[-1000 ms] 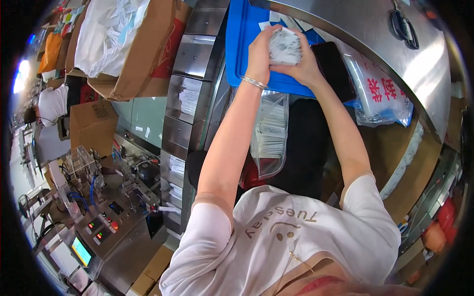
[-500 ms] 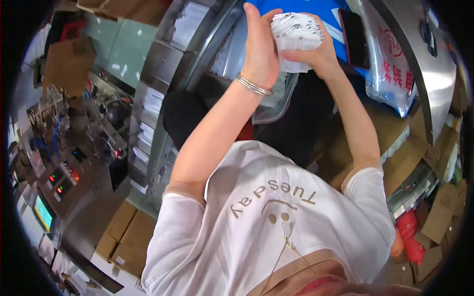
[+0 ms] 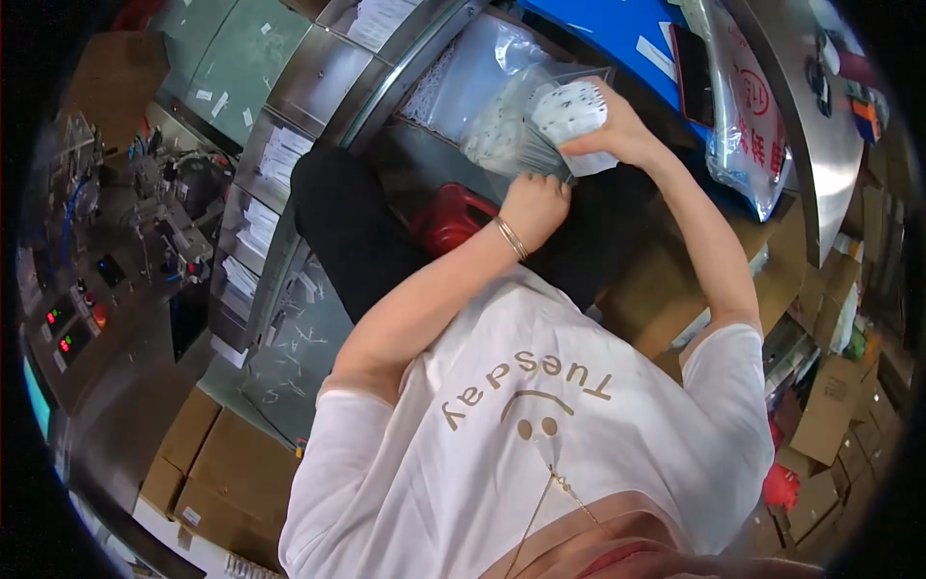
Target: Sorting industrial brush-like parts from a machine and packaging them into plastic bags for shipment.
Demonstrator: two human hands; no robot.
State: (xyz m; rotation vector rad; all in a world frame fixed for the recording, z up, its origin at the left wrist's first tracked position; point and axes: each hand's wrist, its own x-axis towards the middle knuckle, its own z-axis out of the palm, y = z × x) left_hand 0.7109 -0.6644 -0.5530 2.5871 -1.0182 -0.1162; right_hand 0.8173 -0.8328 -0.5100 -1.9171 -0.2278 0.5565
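Note:
My right hand (image 3: 622, 130) grips a thick bundle of white slips (image 3: 571, 111) with dark marks across its upper face. The bundle is at the mouth of a clear plastic bag (image 3: 521, 159), which holds more white pieces speckled with dark marks. Below the bundle, my left hand (image 3: 536, 210) is closed on the bag's near edge, knuckles upward. My left fingertips are hidden behind the fist. Part of the bundle seems to lie behind the clear film; how deep it sits I cannot tell.
A blue surface (image 3: 608, 39) beyond my hands carries a dark phone (image 3: 692, 77) and a printed plastic package (image 3: 743, 116). Metal compartments (image 3: 299, 82) with white slips line the left. A red object (image 3: 451, 222) sits between my knees. Machinery (image 3: 174, 232) stands far left, cardboard boxes (image 3: 227, 463) lower left.
My left hand has come down from beside the bundle and closed on the clear bag. My right hand has lowered slightly with the bundle, now at the bag's mouth. The view has shifted a little.

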